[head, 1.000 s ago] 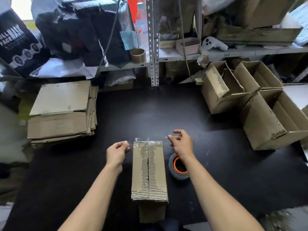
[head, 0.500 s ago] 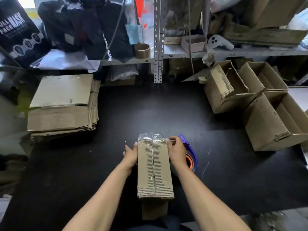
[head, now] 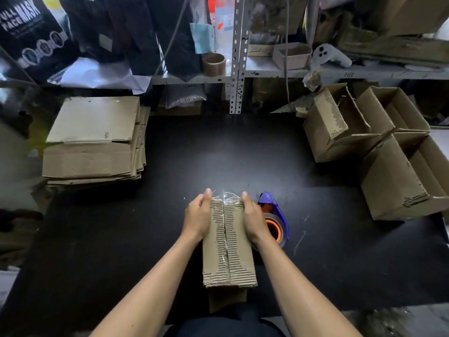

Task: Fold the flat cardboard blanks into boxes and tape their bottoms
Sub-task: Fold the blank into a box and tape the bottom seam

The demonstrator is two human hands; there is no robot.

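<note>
A folded cardboard box (head: 228, 244) stands bottom up on the black table (head: 218, 154) near its front edge. Clear tape runs along the centre seam of its bottom flaps, and a crinkled tape end (head: 224, 194) sticks up at the far edge. My left hand (head: 197, 218) holds the box's left side and my right hand (head: 254, 220) holds its right side, thumbs on top at the far corners. A blue tape dispenser with an orange core (head: 274, 218) lies just right of the box, partly hidden behind my right hand.
A stack of flat cardboard blanks (head: 94, 139) lies at the table's left. Three folded boxes (head: 398, 176) lie on their sides at the right. Metal shelving (head: 238, 54) with bags, a tape roll (head: 213, 64) and clutter lines the back.
Both hands came down from above the far edge onto the box's sides and now hold it. The loose tape end now lies partly over the far edge.
</note>
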